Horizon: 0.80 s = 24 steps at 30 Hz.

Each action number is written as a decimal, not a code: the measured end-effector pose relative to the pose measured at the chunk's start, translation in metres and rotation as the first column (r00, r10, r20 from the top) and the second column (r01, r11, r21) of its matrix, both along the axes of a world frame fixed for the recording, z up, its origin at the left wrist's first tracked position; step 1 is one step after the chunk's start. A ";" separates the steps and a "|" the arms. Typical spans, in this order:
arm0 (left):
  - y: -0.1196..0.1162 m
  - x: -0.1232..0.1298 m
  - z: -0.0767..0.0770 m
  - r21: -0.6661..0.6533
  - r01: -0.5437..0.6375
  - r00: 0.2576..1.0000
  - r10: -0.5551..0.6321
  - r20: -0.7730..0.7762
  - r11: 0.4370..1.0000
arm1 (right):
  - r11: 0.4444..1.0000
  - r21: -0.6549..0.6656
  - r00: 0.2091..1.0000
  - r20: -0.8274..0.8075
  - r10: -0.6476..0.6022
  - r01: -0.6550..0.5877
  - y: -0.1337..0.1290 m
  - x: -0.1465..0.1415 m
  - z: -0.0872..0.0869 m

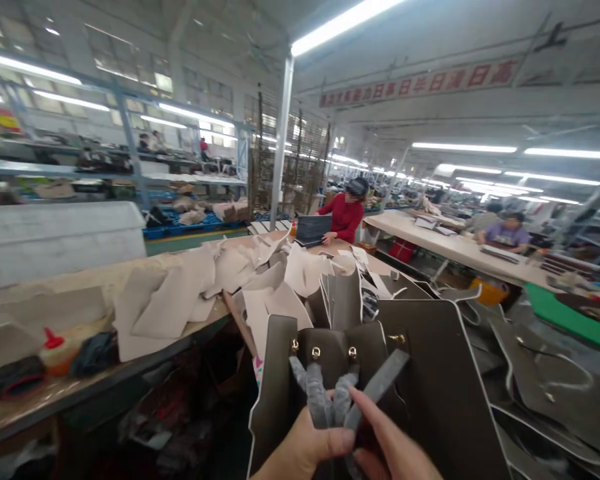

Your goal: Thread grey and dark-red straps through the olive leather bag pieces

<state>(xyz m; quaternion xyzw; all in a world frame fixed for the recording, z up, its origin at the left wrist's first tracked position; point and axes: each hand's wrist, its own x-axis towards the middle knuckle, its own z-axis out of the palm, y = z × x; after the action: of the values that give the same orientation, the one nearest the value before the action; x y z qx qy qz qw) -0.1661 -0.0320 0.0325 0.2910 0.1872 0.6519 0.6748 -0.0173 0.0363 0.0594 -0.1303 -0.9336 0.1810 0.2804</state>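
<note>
Dark olive leather-like panels with pale edges and gold-coloured rings fill the lower middle. Grey wrapped straps hang from the rings and run down between my hands. My left hand is closed round the straps, its thumb lying across them. On the right, my right hand pinches a flat grey strap end, its index finger stretched up along the straps. The lower parts of the straps are hidden by my fingers.
Pale cut sheets are heaped on the long table, with a red-capped bottle at left. A person in red works across the table. More olive pieces lie at right, near a green board.
</note>
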 end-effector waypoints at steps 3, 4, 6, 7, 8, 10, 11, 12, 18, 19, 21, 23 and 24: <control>-0.016 -0.023 -0.001 -0.016 -0.178 0.984 0.178 -0.003 0.984 | 0.991 0.072 0.991 -0.070 0.117 -0.112 0.000 -0.042 -0.006; -0.019 -0.032 -0.001 -0.028 -0.224 0.975 0.224 -0.012 0.974 | 0.985 0.103 0.985 -0.084 0.148 -0.139 0.000 -0.055 -0.009; -0.021 -0.051 0.000 -0.067 -0.313 0.950 0.312 -0.020 0.948 | 0.971 0.167 0.973 -0.129 0.193 -0.171 0.003 -0.082 -0.014; -0.020 -0.060 0.001 -0.095 -0.346 0.938 0.345 -0.020 0.933 | 0.968 0.179 0.965 -0.165 0.203 -0.174 0.005 -0.095 -0.014; -0.018 -0.070 0.003 -0.126 -0.372 0.928 0.373 -0.018 0.920 | 0.969 0.172 0.958 -0.196 0.208 -0.175 0.008 -0.108 -0.013; -0.009 -0.090 0.007 -0.177 -0.404 0.913 0.408 -0.015 0.897 | 0.980 0.104 0.950 -0.248 0.192 -0.171 0.016 -0.136 -0.009; -0.003 -0.101 0.009 -0.190 -0.413 0.909 0.417 -0.017 0.891 | 0.985 0.050 0.949 -0.263 0.172 -0.165 0.021 -0.149 -0.006; 0.004 -0.112 0.011 -0.189 -0.416 0.907 0.420 -0.019 0.889 | 0.987 -0.007 0.950 -0.273 0.150 -0.158 0.027 -0.163 -0.003; 0.071 -0.184 0.030 -0.078 -0.444 0.895 0.436 -0.096 0.893 | 0.949 -0.312 0.912 -0.401 -0.085 -0.048 0.080 -0.234 0.034; 0.090 -0.194 0.034 -0.057 -0.455 0.887 0.447 -0.116 0.889 | 0.940 -0.341 0.895 -0.428 -0.129 -0.028 0.093 -0.245 0.045; 0.134 -0.213 0.040 -0.012 -0.473 0.869 0.464 -0.172 0.881 | 0.921 -0.390 0.840 -0.500 -0.209 -0.004 0.125 -0.264 0.068; 0.182 -0.229 0.040 0.008 -0.458 0.866 0.448 -0.223 0.889 | 0.896 -0.443 0.786 -0.552 -0.278 0.005 0.161 -0.282 0.084; 0.204 -0.236 0.037 0.011 -0.436 0.868 0.423 -0.261 0.900 | 0.877 -0.480 0.764 -0.561 -0.318 0.012 0.180 -0.288 0.087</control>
<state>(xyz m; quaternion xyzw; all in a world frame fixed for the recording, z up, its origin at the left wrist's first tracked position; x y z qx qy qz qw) -0.4017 0.1719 0.0691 0.3076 0.3487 0.7375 0.4898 -0.3056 0.2161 0.1460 -0.2078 -0.7036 0.3980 0.5508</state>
